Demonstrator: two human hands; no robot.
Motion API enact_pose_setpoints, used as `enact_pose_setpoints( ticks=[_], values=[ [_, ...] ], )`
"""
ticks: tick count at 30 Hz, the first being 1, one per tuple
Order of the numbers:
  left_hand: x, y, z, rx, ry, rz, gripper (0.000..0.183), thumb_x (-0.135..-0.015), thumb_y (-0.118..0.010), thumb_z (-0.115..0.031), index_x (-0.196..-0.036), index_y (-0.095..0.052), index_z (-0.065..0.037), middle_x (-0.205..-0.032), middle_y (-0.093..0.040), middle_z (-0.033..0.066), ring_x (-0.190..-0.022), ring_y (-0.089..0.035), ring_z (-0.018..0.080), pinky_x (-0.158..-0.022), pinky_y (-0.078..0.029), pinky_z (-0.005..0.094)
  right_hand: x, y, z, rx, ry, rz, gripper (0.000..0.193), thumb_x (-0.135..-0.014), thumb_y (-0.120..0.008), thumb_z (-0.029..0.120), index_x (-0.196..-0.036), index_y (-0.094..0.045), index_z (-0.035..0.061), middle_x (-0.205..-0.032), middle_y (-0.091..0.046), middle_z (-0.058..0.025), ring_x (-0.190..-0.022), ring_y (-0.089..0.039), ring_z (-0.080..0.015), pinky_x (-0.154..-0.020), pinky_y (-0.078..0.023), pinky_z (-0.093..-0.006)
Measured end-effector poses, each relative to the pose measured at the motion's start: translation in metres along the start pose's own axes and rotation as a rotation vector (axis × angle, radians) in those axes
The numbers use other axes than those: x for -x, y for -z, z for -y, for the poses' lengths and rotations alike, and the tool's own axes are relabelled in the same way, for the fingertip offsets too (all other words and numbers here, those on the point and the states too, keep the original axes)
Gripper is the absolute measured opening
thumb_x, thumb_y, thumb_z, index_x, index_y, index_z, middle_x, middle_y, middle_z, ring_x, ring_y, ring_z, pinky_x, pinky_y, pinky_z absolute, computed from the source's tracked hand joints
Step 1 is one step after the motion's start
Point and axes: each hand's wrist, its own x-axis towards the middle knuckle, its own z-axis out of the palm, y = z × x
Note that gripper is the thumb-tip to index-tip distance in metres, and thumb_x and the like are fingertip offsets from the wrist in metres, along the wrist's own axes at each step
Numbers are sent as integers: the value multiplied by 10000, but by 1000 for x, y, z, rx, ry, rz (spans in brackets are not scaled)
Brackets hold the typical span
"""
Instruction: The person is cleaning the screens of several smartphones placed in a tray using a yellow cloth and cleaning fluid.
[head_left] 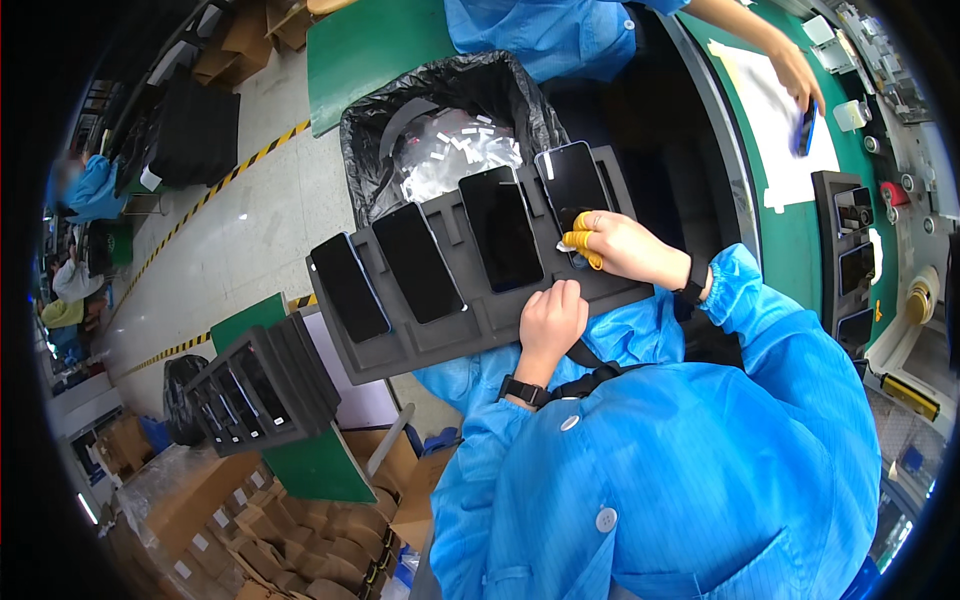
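A dark grey foam tray (400,346) lies tilted in front of me, with several dark-screened smartphones in its slots. At its right end my right hand (630,248), with yellow finger cots, is closed over the lower part of the rightmost smartphone (578,172). A small white bit shows at those fingertips; what they pinch is unclear. My left hand (553,325) is curled closed at the tray's near edge, just below another smartphone (500,228). Its palm side is hidden. Further left in the tray are a third smartphone (418,262) and a leftmost one (350,288).
Beyond the tray stands a black-bagged bin (365,130) holding white scraps. A stack of foam trays (320,375) with phones is at left, above cardboard boxes (190,510). At the right, a co-worker's hand (797,80) holds a phone over a green bench (735,95).
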Motion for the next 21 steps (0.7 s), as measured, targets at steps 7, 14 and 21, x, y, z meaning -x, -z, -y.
enact_pose_setpoints(
  ticks=[7, 14, 21],
  values=[
    [-2, 1, -1, 50, 9, -5, 106, -727, -628, -65, -794, -546, -67, -691, -549, 63, -567, -555, 243, -549, -454, 350, 28, -9, 14, -7, 59, 68, 292, -721, -669, 32, -1012, -685, 4, -867, -594, -141, -813, -600, -307, -729, -531, -380],
    [-1, -1, 0, 14, -19, -3, 146, -752, -620, -92, -763, -474, -86, -672, -487, 49, -582, -547, 199, -553, -441, 331, 31, -15, 1, 72, -49, 57, 262, -739, -650, 27, -999, -676, 38, -923, -604, -127, -891, -606, -307, -766, -522, -382],
    [-2, 1, -1, 61, 30, 15, 80, -726, -615, -32, -790, -579, -63, -704, -591, 71, -563, -557, 257, -550, -459, 342, -7, 36, -48, 50, -100, -222, 237, -783, -673, 37, -1019, -688, 60, -887, -621, -142, -827, -613, -336, -720, -508, -407]
  ],
)
